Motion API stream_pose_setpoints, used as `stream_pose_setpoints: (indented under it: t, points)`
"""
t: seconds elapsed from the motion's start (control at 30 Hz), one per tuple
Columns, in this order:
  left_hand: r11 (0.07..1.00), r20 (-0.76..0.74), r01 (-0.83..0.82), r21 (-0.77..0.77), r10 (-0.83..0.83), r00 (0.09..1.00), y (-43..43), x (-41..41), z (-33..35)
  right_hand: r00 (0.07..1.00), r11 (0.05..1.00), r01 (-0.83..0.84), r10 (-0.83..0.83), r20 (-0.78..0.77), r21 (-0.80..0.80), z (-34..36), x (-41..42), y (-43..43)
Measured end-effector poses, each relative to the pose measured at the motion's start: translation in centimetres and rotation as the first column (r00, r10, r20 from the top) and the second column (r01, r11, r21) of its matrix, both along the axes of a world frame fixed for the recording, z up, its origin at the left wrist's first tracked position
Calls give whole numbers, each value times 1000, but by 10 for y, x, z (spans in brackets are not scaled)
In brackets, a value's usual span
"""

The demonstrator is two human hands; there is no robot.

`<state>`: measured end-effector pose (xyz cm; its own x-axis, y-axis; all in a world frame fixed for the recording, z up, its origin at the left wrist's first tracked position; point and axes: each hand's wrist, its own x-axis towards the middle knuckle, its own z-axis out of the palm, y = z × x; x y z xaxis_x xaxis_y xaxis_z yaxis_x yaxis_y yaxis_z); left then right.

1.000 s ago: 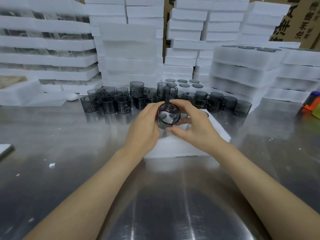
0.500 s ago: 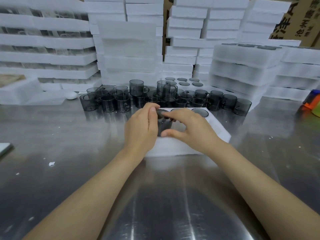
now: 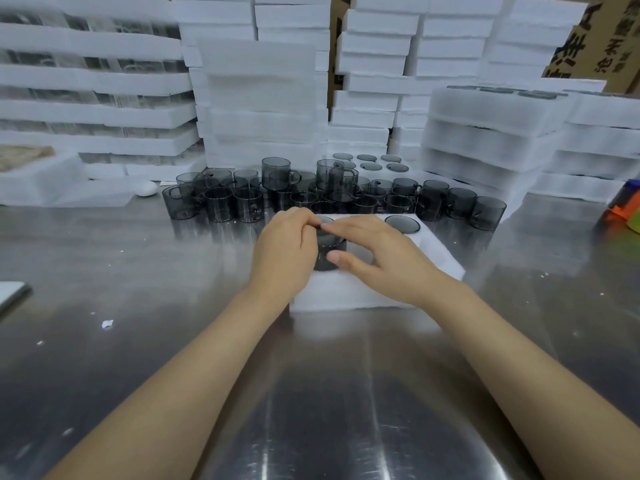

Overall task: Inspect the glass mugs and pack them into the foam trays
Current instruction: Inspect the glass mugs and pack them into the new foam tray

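Note:
A smoky grey glass mug (image 3: 327, 252) stands upright on the near left part of a white foam tray (image 3: 367, 289) on the steel table. My left hand (image 3: 285, 251) curls round its left side, fingertips on the rim. My right hand (image 3: 377, 258) holds it from the right, fingers over the rim and thumb against the wall. Another mug (image 3: 401, 224) sits sunk in a tray pocket at the far right. Behind the tray stand several loose grey mugs (image 3: 249, 202) in rows.
Tall stacks of white foam trays (image 3: 256, 98) fill the back. A filled tray (image 3: 370, 162) lies behind the loose mugs. An orange and blue object (image 3: 623, 206) sits at the right edge, a white oval object (image 3: 145, 188) at left, foam crumbs (image 3: 107, 323) on the steel table (image 3: 138, 271).
The mug was held up tilted with its mouth toward me; both hands have turned it upright and lowered it onto the tray's near left.

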<state>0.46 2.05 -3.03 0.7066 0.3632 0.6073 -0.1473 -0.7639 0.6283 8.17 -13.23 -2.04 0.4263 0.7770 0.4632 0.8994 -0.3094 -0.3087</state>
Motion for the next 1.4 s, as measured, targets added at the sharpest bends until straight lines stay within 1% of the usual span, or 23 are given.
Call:
stream_pose_setpoints:
  t: [0.1,0.17,0.23,0.33,0.43,0.53,0.6,0.63,0.67,0.7,0.73,0.77,0.8,0.83,0.87,0.9,0.97,1.03,1.07,1.13,1.23,1.33,1.4]
  points:
    - [997,-33,-15,82,18,999,0,0,0,998,995,-58,58,-8,-84,4,1,-2]
    - [997,-71,-15,69,20,997,2,2,1,997,988,-81,79,-16,-134,6,1,-2]
    - [998,-123,-4,57,11,992,6,4,2,998,981,-57,53,-26,-188,7,0,-1]
    - [998,-219,0,57,12,976,8,5,2,999,967,-36,41,14,-252,7,-2,0]
    - [1000,-281,-1,-13,-2,960,7,7,2,997,945,-7,34,75,-328,7,-2,-2]
    - [997,-294,37,-66,-55,954,7,8,4,988,926,37,24,155,-377,6,-3,-1]
    - [993,-275,62,-104,-88,957,6,7,3,990,926,5,49,133,-377,5,0,0]
    - [991,-259,60,-116,-89,962,5,7,1,995,939,-19,50,82,-345,5,4,-2]
    - [992,-243,51,-115,-78,967,4,7,0,1000,967,-13,19,20,-254,6,10,-5]
    - [994,-228,36,-105,-59,972,4,6,-2,998,994,45,-49,-38,-103,9,19,-9]
    - [995,-215,23,-99,-44,976,4,6,-4,984,983,157,-146,-106,98,11,30,-16]
    - [994,-202,18,-104,-39,979,4,5,-5,952,907,287,-235,-194,309,13,41,-25]
    - [993,-190,22,-114,-44,981,4,5,-5,910,777,408,-299,-288,479,13,53,-37]
    - [992,-181,34,-120,-56,982,4,5,-5,856,633,517,-370,-361,576,10,64,-49]
    - [992,-179,50,-116,-71,981,4,5,-5,795,523,604,-454,-403,602,3,74,-63]
    - [992,-184,65,-104,-84,979,5,5,-5,727,458,678,-533,-433,575,-7,85,-76]
    - [993,-205,92,-74,-105,973,5,6,-5,576,383,813,-638,-511,438,-27,106,-96]
    - [990,-211,117,-73,-130,969,6,6,-6,419,271,907,-665,-618,322,-36,124,-106]
    - [988,-200,128,-89,-143,969,5,6,-6,372,233,927,-671,-641,293,-37,130,-107]
    - [980,-187,150,-134,-174,967,5,6,-5,355,231,934,-688,-633,272,-36,139,-106]
    - [963,-199,190,-189,-228,953,5,7,-3,372,259,928,-700,-609,269,-40,147,-106]
    - [953,-198,197,-230,-244,949,6,7,-2,403,295,915,-711,-576,276,-42,158,-106]
    - [949,-199,195,-248,-247,948,6,7,-2,402,318,916,-725,-558,246,-41,163,-105]
